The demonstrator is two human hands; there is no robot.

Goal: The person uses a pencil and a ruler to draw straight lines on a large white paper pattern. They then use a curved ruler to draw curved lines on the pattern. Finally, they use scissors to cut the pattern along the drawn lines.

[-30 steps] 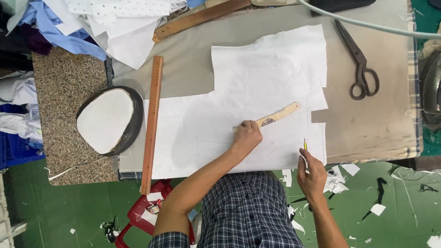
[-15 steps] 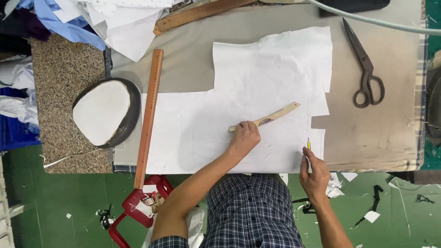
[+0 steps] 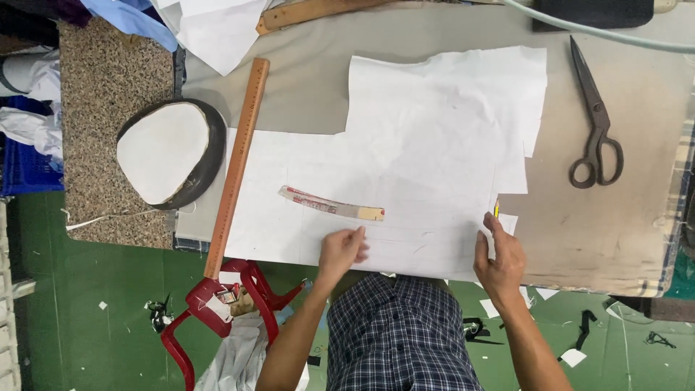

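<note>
A large white paper pattern (image 3: pixel 434 137) lies spread on the tan table (image 3: pixel 622 232). On the paper rests a short curved strip (image 3: pixel 329 205) with red markings, cream at its right end. My left hand (image 3: pixel 344 250) hovers just below the strip, fingers apart, holding nothing. My right hand (image 3: pixel 499 257) rests at the paper's near right edge and grips a yellow pencil (image 3: pixel 496 210) that points away from me.
A long wooden ruler (image 3: pixel 235 166) lies along the paper's left edge. Dark scissors (image 3: pixel 597 123) sit at the right. A white oval pad in a black ring (image 3: pixel 170 152) rests on a granite slab (image 3: pixel 101 87). A red stool (image 3: pixel 217 304) stands below. Cloth (image 3: pixel 210 25) is piled at top left.
My left hand has let go of the curved strip and drawn back toward me. The strip now lies further left and turned nearly level. My right hand has stayed at the paper's edge.
</note>
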